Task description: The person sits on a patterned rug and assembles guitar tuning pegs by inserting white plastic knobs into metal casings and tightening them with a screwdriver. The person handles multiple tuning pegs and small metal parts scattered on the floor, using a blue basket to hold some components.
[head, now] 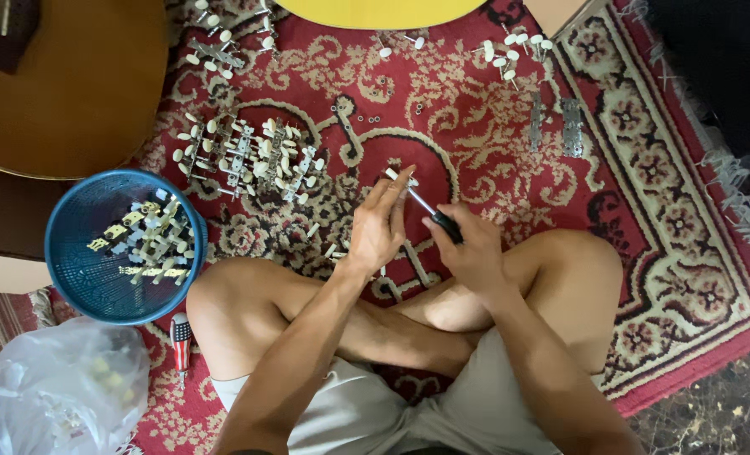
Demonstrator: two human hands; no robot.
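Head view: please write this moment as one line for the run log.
left hand: holds tuning peg | right hand: holds screwdriver, tip at peg | blue basket: beside left knee

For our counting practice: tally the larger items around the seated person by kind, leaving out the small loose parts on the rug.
Guitar bodies: 2
Blue basket: 1
Screwdrivers: 2
Plastic bag: 1
Total: 6

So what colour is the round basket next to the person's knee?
The basket is blue, with a mesh-like wall; the head view shows it, holding cream-knobbed metal tuner parts.
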